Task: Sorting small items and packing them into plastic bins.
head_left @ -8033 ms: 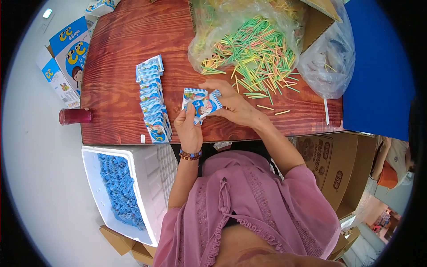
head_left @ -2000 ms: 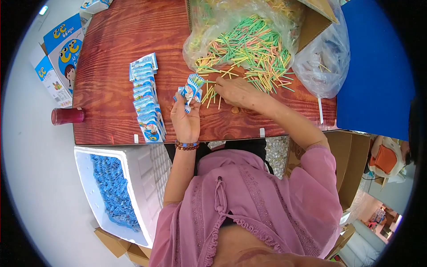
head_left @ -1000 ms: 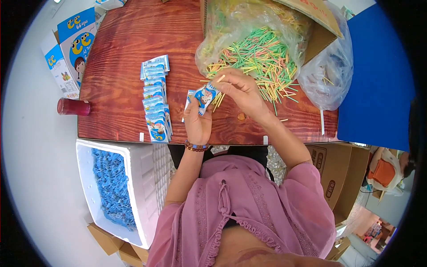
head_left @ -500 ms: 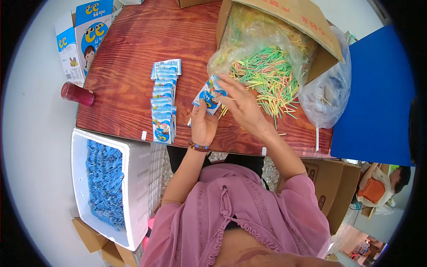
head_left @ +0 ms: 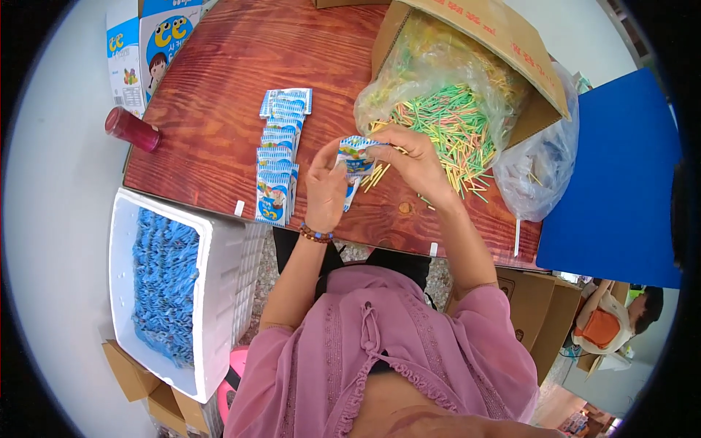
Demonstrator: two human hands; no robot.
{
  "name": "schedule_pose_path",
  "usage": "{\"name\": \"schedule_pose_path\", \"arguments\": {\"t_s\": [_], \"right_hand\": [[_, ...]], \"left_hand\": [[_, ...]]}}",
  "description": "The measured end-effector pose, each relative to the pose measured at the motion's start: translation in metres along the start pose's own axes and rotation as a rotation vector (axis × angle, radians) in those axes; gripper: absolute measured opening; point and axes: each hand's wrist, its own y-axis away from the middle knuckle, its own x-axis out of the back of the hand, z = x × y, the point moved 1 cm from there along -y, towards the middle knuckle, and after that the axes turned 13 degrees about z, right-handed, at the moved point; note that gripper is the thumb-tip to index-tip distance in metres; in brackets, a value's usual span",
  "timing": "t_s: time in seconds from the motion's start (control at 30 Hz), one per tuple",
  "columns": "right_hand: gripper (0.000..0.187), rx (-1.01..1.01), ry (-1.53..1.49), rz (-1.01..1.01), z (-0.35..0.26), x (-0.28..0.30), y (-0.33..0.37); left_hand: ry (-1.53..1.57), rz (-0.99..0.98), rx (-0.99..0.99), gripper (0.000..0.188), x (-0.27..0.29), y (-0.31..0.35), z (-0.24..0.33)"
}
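- Left hand point(head_left: 326, 191), grip closed, pinches the left side of a blue-and-white sachet point(head_left: 356, 155).
- Right hand point(head_left: 416, 160) pinches its right edge.
- Sachet: above the table point(head_left: 212, 117), left of the coloured sticks point(head_left: 447, 120).
- Two seconds ago, Right hand touched the sticks.

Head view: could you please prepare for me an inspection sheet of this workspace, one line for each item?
Surface: reddish-brown wooden table, grain visible.
Things: overlapping row of packets, blue and white; coloured sticks heaped at the mouth of a clear bag in an open cardboard box.
Clutter: red container at the table's left edge; a few sticks apart from the heap.
Grips: left hand and right hand both pinch one small packet.
Cables: nothing seen on the table.
Surroundings: white foam box holding blue packets at left; brown carton, blue panel and co-worker at right.
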Motion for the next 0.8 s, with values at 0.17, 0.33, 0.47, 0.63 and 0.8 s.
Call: {"name": "schedule_pose_path", "arguments": {"t_s": [0.17, 0.33, 0.47, 0.63, 0.8], "right_hand": [[0.012, 0.005, -0.052, -0.075, -0.003, -0.014, -0.001], [0.013, 0.218, 0.181, -0.069, 0.000, -0.023, -0.004], [0.016, 0.022, 0.036, -0.070, 0.008, -0.041, -0.001], [0.014, -0.140, -0.162, -0.154, 0.016, -0.065, -0.001], [0.010, -0.119, 0.012, -0.274, 0.032, -0.097, 0.004]], "left_hand": [[-0.238, 0.022, -0.126, 0.016, 0.008, 0.006, 0.018], [-0.725, 0.163, -0.437, 0.011, 0.014, 0.016, 0.030], [-0.482, 0.209, -0.314, 0.011, 0.027, 0.018, 0.036], [-0.613, 0.211, -0.247, 0.013, 0.042, 0.028, 0.049], [-0.966, 0.335, -0.300, 0.030, 0.076, 0.059, 0.066]]}}
